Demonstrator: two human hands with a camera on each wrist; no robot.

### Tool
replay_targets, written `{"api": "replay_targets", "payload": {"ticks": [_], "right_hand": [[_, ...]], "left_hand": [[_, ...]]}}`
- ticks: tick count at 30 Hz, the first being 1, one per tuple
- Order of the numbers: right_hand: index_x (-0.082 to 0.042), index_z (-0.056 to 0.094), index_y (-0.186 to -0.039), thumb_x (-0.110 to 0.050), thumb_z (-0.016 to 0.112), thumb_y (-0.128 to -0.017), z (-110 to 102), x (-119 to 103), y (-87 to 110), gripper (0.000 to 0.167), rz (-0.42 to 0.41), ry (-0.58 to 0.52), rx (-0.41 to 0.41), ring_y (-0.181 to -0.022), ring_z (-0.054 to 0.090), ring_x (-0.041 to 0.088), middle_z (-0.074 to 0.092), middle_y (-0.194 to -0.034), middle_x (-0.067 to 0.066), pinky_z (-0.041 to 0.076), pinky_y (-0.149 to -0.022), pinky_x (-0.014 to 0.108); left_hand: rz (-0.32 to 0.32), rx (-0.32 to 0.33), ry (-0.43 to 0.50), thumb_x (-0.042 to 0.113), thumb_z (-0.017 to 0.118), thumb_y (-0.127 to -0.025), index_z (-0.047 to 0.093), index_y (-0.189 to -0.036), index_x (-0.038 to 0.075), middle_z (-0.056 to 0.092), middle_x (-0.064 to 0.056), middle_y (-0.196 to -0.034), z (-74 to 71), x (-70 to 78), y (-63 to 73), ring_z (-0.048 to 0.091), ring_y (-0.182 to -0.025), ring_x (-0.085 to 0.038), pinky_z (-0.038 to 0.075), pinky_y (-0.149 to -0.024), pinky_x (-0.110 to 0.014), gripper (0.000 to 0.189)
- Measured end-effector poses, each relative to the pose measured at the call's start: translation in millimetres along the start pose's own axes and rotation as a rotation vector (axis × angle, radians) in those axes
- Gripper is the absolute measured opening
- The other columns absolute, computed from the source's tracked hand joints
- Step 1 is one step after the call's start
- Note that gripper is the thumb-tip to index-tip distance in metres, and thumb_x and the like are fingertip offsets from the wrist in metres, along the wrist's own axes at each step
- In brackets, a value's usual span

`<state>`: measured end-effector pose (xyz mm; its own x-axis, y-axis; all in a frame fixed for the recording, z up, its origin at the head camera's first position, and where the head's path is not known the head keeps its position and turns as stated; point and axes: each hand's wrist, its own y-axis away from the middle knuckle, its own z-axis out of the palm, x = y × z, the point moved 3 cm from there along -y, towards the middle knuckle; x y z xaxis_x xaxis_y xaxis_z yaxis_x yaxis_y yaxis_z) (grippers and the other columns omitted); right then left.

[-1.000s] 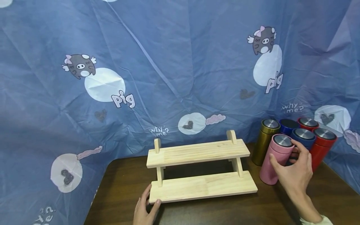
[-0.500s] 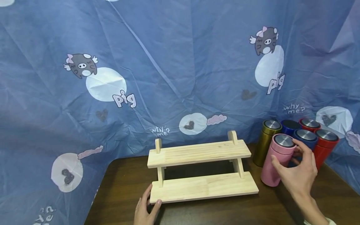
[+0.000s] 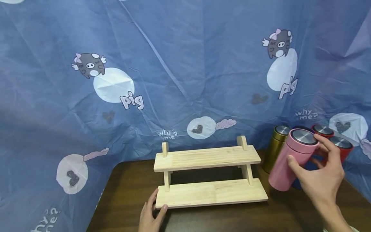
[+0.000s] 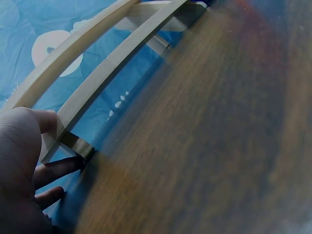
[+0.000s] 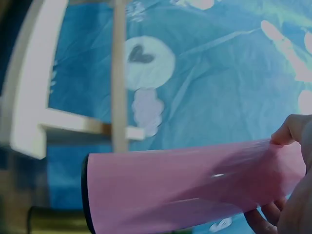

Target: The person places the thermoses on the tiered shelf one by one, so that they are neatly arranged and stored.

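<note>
My right hand [image 3: 324,174] grips a pink thermos [image 3: 292,161] near its silver-topped lid. The thermos leans, its base toward the wooden rack. In the right wrist view the pink thermos [image 5: 185,187] lies across the picture, with thumb and fingers around its lid end. My left hand [image 3: 152,212] pinches the front left corner of a two-tier pale wooden rack [image 3: 211,193], thumb at the front edge. The left wrist view has that hand [image 4: 24,165] at the end of the lower board [image 4: 107,68], some fingers reaching beneath it.
Behind the pink thermos stand a gold thermos [image 3: 273,148], a red thermos [image 3: 342,146], another red one [image 3: 322,129] and blue ones, mostly hidden. The dark wooden table [image 3: 130,183] ends at a blue curtain [image 3: 162,80] printed with pigs.
My right hand has raised the pink thermos a little and tilted it, its lid swinging right and its base staying near the rack. The left hand keeps its hold on the rack's corner.
</note>
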<state>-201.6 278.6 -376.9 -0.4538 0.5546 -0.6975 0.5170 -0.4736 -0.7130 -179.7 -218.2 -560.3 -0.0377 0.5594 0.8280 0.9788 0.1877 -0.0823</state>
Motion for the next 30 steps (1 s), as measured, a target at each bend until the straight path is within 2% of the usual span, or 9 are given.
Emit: {"api": "replay_targets", "payload": {"ticks": [3,8,15,22,30], "right_hand": [[-0.009,0.063,-0.155,0.009,0.094,-0.067,4,-13,-4.4,0.095,0.001,-0.025,-0.034,-0.112,0.065,0.003,0.067,-0.121,-0.02,0.052,-0.089,0.004],[-0.009,0.061,-0.156,0.013,0.092,-0.07,20,-33,-10.6,0.094,-0.004,-0.089,-0.104,-0.117,0.065,0.007,0.067,-0.126,-0.017,0.053,-0.09,0.006],[-0.007,0.06,-0.156,0.014,0.09,-0.072,52,-57,-11.1,0.092,-0.088,-0.174,-0.187,-0.115,0.066,0.008,0.068,-0.127,-0.015,0.054,-0.092,0.007],[-0.009,0.06,-0.156,0.009,0.093,-0.073,91,-71,-6.8,0.091,-0.146,-0.253,-0.268,-0.112,0.066,0.011,0.067,-0.126,-0.01,0.055,-0.09,0.009],[-0.013,0.06,-0.157,0.003,0.094,-0.076,117,-86,-0.2,0.089,-0.139,-0.316,-0.325,-0.11,0.066,0.016,0.068,-0.127,0.0,0.057,-0.091,0.013]], "left_hand": [[-0.008,0.001,-0.004,0.042,0.076,-0.104,0.046,-0.164,0.002,0.06,-0.033,-0.154,-0.8,0.6,-0.7,0.078,-0.117,-0.041,0.022,-0.124,-0.081,0.079],[0.017,0.005,-0.005,0.039,0.077,-0.103,0.046,-0.164,0.002,0.06,-0.034,-0.154,-2.1,0.8,0.0,0.078,-0.116,-0.041,0.023,-0.124,-0.081,0.078],[0.055,0.02,0.022,0.036,0.077,-0.103,0.049,-0.163,0.004,0.062,-0.033,-0.151,-1.4,0.0,1.6,0.078,-0.117,-0.042,0.022,-0.126,-0.08,0.073],[0.059,0.018,0.022,0.034,0.078,-0.103,0.049,-0.162,0.003,0.063,-0.032,-0.151,-0.6,-0.7,1.7,0.078,-0.118,-0.042,0.022,-0.126,-0.079,0.073],[0.073,0.025,0.022,0.035,0.078,-0.103,0.049,-0.162,0.003,0.062,-0.033,-0.152,-0.7,-0.9,1.8,0.078,-0.117,-0.042,0.023,-0.125,-0.08,0.072]]}}
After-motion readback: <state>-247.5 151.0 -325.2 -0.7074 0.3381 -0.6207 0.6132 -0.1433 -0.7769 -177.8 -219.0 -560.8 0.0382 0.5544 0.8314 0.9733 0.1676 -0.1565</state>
